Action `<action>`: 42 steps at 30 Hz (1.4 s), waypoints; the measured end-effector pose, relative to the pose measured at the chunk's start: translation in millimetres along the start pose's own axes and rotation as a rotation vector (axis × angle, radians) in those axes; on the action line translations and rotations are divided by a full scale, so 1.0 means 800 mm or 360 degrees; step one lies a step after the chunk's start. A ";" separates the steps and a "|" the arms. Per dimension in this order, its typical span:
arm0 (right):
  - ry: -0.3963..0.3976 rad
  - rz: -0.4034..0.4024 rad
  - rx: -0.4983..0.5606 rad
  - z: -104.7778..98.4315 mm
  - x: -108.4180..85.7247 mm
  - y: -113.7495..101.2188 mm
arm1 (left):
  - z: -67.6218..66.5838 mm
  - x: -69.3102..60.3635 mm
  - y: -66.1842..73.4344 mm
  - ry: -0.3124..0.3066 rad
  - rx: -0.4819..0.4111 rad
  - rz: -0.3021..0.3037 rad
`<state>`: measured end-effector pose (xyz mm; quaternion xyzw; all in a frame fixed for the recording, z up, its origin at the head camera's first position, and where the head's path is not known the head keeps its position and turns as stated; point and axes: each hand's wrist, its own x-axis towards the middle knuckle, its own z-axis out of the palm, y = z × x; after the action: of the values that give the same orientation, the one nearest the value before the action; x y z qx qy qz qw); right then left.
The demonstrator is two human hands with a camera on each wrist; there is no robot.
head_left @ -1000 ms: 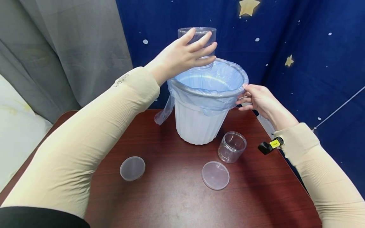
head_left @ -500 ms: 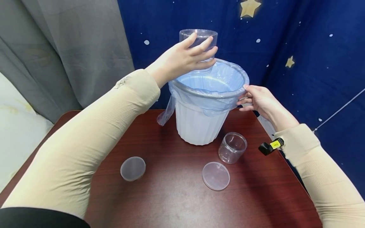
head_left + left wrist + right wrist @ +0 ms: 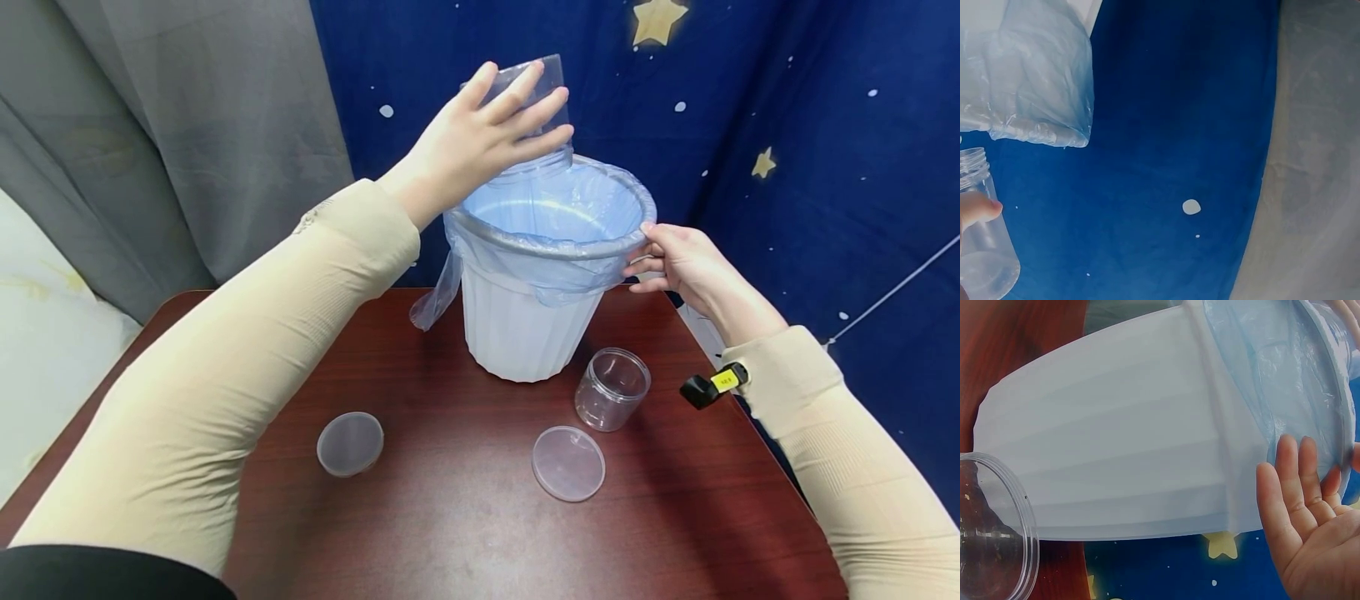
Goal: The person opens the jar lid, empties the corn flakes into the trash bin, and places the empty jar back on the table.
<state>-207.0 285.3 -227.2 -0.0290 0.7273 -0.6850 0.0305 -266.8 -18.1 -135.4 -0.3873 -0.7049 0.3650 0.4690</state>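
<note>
In the head view my left hand (image 3: 487, 133) grips a clear plastic jar (image 3: 553, 77) above the left side of a white trash can (image 3: 525, 333). The jar is tilted bottom-up, its threaded mouth pointing down at the can; the left wrist view also shows the jar (image 3: 988, 269), with part of a finger on it. A thin blue bag (image 3: 577, 283) lines the can and folds over its grey rim. My right hand (image 3: 686, 262) holds the rim at the right, thumb on top and fingers against the outside, as the right wrist view confirms.
A second clear jar (image 3: 611, 396) stands lidless on the dark red table (image 3: 442, 533), right of the can. One round translucent lid (image 3: 567, 463) lies in front of it, another lid (image 3: 350, 444) at the left. Blue and grey curtains hang behind.
The jar in my left hand dipped slightly, then tipped so that its bottom slants up toward the right. The right hand and the trash can stay in place.
</note>
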 end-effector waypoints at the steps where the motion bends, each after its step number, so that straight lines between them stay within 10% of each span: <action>1: -0.0002 -0.0004 -0.0004 0.000 0.000 0.000 | -0.001 0.000 -0.001 -0.0012 -0.0020 -0.0020; 42: 0.0003 0.0012 -0.0017 0.000 0.007 0.001 | -0.001 -0.008 -0.023 -0.0272 -0.0923 -0.0862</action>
<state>-212.9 284.6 -228.1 -0.0257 0.7311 -0.6810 0.0323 -268.0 -31.9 -121.2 -0.2721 -0.8915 0.0452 0.3593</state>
